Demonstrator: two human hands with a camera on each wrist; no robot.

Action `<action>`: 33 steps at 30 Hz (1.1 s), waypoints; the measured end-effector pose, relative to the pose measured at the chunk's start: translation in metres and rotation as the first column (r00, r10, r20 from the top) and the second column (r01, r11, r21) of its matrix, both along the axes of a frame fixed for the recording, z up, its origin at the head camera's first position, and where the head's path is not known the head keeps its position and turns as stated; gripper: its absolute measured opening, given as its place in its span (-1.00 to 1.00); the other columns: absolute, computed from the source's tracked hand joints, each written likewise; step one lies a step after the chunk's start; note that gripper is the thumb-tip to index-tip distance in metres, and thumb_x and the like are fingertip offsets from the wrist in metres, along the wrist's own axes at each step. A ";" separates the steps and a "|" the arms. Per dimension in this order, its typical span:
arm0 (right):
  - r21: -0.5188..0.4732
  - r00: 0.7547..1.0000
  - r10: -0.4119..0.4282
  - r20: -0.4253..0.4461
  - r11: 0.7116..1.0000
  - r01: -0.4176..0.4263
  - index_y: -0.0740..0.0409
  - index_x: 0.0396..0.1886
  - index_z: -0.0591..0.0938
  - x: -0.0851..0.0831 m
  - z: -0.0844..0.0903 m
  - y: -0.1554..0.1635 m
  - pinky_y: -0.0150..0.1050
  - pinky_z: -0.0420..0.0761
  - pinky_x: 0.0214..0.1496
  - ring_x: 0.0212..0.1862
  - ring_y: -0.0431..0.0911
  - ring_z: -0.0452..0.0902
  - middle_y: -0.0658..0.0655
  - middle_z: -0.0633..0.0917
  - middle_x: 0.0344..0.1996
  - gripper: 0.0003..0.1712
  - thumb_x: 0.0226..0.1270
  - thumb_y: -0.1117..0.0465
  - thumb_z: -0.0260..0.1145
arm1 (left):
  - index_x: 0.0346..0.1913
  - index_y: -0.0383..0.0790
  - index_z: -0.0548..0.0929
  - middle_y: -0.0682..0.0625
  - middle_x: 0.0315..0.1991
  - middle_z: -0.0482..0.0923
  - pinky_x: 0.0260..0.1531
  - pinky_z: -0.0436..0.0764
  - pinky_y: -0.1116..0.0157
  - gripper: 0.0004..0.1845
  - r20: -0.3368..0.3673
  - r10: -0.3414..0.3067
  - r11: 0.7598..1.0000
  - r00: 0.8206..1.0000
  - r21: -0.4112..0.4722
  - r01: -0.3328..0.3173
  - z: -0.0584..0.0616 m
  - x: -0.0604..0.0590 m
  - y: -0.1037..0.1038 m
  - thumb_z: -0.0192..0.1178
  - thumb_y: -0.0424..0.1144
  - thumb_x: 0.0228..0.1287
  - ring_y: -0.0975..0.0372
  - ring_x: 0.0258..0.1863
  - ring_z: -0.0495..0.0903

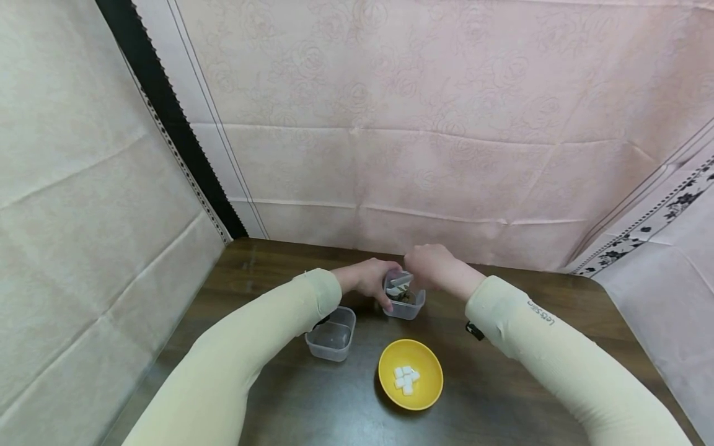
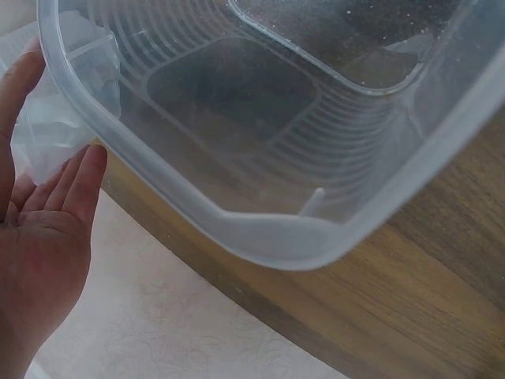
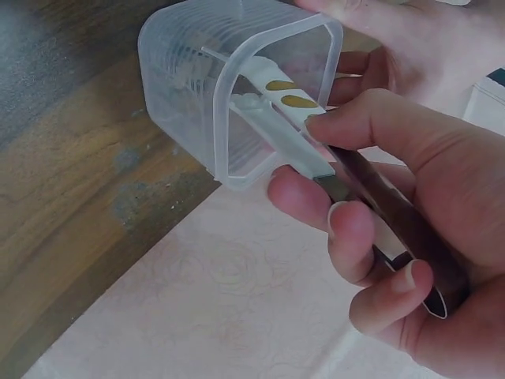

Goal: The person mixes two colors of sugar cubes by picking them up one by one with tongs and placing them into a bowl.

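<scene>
My left hand (image 1: 370, 277) grips a clear plastic container (image 1: 400, 311) by its side, thumb and fingers on opposite walls. In the right wrist view this container is tilted, its mouth toward my right hand (image 3: 442, 189). That hand holds a pair of tongs (image 3: 390, 213) with dark metal arms and white tips. The tips (image 3: 284, 146) reach inside the container's mouth, a little apart, and one has two oval openings. Nothing shows between them. A second clear container (image 1: 330, 337) stands under my left wrist and fills much of the left wrist view.
A yellow bowl (image 1: 389, 391) with several white cubes (image 1: 407, 379) stands nearer to me on the dark wooden table (image 1: 480, 396). Pale patterned cloth (image 1: 390, 155) hangs behind the table's far edge, close beyond both hands. More cloth borders the left and right sides.
</scene>
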State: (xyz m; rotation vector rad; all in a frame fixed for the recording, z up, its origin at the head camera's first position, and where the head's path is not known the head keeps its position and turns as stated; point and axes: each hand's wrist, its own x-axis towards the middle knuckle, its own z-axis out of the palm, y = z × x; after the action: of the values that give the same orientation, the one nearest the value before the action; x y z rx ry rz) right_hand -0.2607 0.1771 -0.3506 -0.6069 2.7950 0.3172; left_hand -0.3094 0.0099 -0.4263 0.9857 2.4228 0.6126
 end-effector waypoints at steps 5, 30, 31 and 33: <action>0.026 0.999 0.022 -0.033 0.999 -0.021 0.14 -0.23 0.77 0.001 0.002 -0.001 -0.15 0.73 -0.35 -0.44 -0.09 0.58 0.03 0.68 -0.45 -0.71 0.22 0.07 0.64 | 0.44 -0.13 0.50 -0.04 0.24 0.65 0.32 0.58 0.16 -0.10 0.000 0.003 1.000 1.000 -0.003 -0.003 -0.001 0.000 0.001 0.73 -0.15 0.04 0.15 0.14 0.60; 0.010 0.995 -0.027 0.097 1.000 0.026 0.11 -0.36 0.69 -0.005 0.000 -0.007 -0.24 0.68 -0.53 -0.61 -0.13 0.65 0.04 0.67 -0.51 -0.79 0.32 0.11 0.53 | 0.51 -0.14 0.45 -0.07 0.34 0.61 0.39 0.53 0.14 -0.02 -0.032 -0.007 1.000 0.999 -0.029 0.006 -0.002 -0.001 0.002 0.73 -0.11 0.04 0.12 0.23 0.58; 0.013 0.995 -0.028 0.100 1.000 0.027 0.11 -0.35 0.70 -0.005 0.000 -0.007 -0.24 0.68 -0.53 -0.61 -0.13 0.65 0.04 0.67 -0.51 -0.80 0.33 0.11 0.53 | 0.51 -0.13 0.45 -0.07 0.33 0.61 0.38 0.54 0.13 -0.03 -0.030 -0.005 1.000 1.000 -0.029 0.004 -0.003 -0.001 0.002 0.73 -0.11 0.04 0.13 0.22 0.58; 0.017 0.995 -0.020 0.100 1.000 0.019 0.11 -0.34 0.70 -0.004 0.000 -0.006 -0.24 0.68 -0.53 -0.62 -0.13 0.64 0.03 0.66 -0.53 -0.80 0.34 0.11 0.53 | 0.51 -0.12 0.45 -0.06 0.33 0.62 0.37 0.55 0.12 -0.03 -0.022 0.002 1.000 1.000 -0.026 -0.003 -0.003 0.000 0.001 0.73 -0.11 0.05 0.13 0.20 0.58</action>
State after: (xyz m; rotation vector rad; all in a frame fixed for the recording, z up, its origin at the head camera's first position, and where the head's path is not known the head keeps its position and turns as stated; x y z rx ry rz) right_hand -0.2651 0.1707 -0.3503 -0.5749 2.6979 0.2960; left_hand -0.3098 0.0111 -0.4292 0.9837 2.4453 0.5724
